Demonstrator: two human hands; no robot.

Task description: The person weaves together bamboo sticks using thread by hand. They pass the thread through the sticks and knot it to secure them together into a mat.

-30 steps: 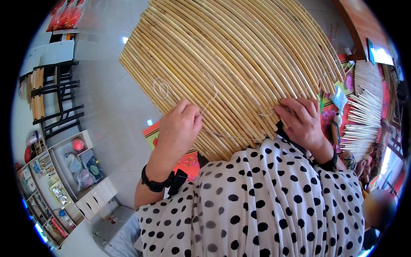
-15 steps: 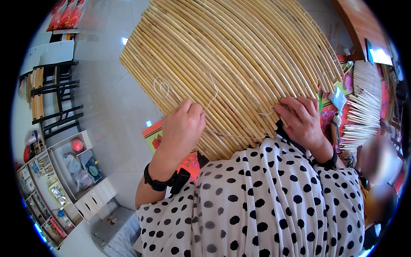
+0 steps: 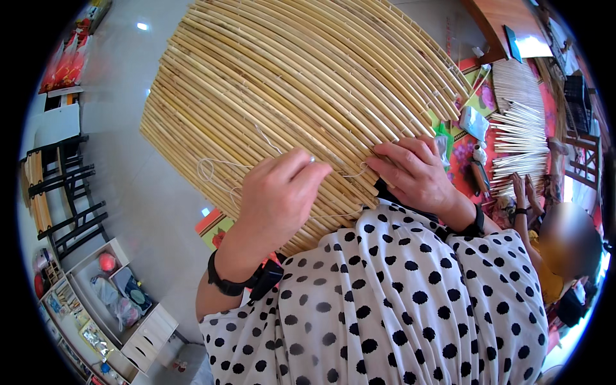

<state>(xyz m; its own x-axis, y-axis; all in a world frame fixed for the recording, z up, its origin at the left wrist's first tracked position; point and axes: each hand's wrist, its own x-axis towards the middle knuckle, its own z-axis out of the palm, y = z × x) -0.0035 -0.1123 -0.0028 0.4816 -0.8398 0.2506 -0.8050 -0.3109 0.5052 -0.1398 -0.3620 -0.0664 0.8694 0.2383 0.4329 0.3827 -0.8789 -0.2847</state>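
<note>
A large mat of pale yellow reeds point(image 3: 256, 83) lies before me, its near edge against my lap. My left hand point(image 3: 279, 196) is closed in a pinch above the mat, on thin white string point(image 3: 218, 162) that loops loosely over the reeds beside it. A tiny bright spot shows at its fingertips, too small to name. My right hand point(image 3: 416, 172) grips the mat at the reeds' right ends, its fingers bent over them and its thumb mostly hidden. Another short piece of string crosses the reeds between my hands.
At right, a red floral cloth point(image 3: 459, 154) bears a pile of loose pale sticks point(image 3: 516, 141) and a blue-white packet point(image 3: 473, 123). A co-worker's hands point(image 3: 523, 192) reach toward the sticks. Black folding frames point(image 3: 67, 192) and a shelf unit point(image 3: 151, 337) stand at left.
My left hand has moved right across the mat, nearer my right hand, drawing string along. My right hand keeps its place on the mat. The whole view has shifted; the co-worker's hands now show.
</note>
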